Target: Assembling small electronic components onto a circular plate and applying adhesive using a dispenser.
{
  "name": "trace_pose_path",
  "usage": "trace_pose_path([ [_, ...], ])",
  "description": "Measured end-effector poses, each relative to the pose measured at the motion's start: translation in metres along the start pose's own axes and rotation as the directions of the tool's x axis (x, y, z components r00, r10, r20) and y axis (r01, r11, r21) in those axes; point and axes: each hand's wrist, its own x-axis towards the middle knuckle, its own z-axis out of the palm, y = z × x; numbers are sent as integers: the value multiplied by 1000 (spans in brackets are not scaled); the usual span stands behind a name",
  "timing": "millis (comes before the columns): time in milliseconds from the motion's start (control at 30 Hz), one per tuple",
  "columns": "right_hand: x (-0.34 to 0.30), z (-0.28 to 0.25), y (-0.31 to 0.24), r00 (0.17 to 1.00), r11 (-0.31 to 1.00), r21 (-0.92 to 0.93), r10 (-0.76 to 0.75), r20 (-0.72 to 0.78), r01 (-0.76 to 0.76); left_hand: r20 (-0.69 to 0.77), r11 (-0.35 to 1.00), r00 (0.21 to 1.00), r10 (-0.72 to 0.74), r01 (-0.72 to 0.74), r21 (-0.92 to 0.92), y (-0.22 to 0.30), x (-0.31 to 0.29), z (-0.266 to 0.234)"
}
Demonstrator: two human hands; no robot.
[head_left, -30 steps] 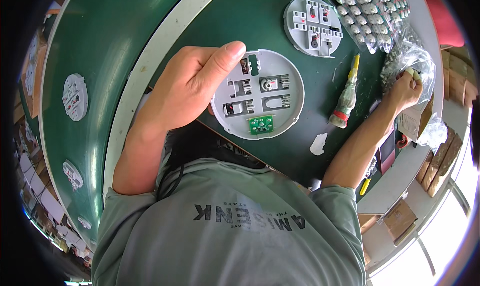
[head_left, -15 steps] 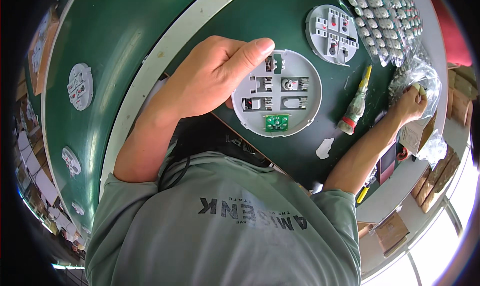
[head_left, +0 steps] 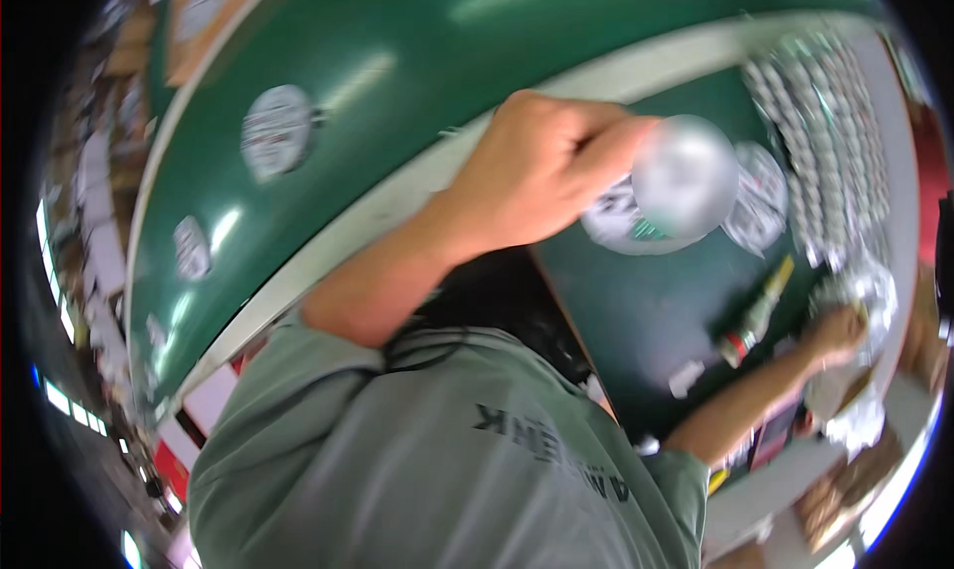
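My left hand (head_left: 542,176) is closed on the left edge of a round grey plastic housing (head_left: 608,233), its thumb on the top side. A round, smeared silvery patch covers much of the housing, so most of its inside is hidden. My right hand (head_left: 837,335) is at a clear plastic bag (head_left: 867,293) on the right side, fingers bent together; what they hold, if anything, cannot be made out. Behind the held housing lies a second round grey housing (head_left: 760,201) with parts in it.
Clear trays of small round parts (head_left: 820,137) lie at the far right. A brush with a red band (head_left: 757,316) and a white scrap (head_left: 686,378) are on the green bench top (head_left: 636,321). Beyond a pale rail, the green belt (head_left: 397,102) carries a round housing (head_left: 278,130).
The whole view has swung and blurred, with the bench sitting lower and farther right. My left hand still grips the housing; my right hand stays at the plastic bag.
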Motion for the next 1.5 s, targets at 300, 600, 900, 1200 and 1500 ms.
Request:
trace_pose_path([
  [300,-4,-13,-91,938,936,111,320,131,-334,-229,552,834,503,-106,827,-29,-9,-89],
  [600,2,14,-80,973,955,186,231,15,-230,-544,290,835,-82,542,788,-19,-98,-206],
  [900,-37,39,-72,988,980,127,156,-9,-154,-84,567,966,243,-71,820,22,-95,-143],
  [1200,-31,-87,-167,908,578,750,412,73,-322,735,509,503,455,-824,249,-6,-19,-7],
  [1500,-162,-169,-324,795,579,775,-331,508,-254,557,708,757,340,-597,379,-6,-17,22],
])
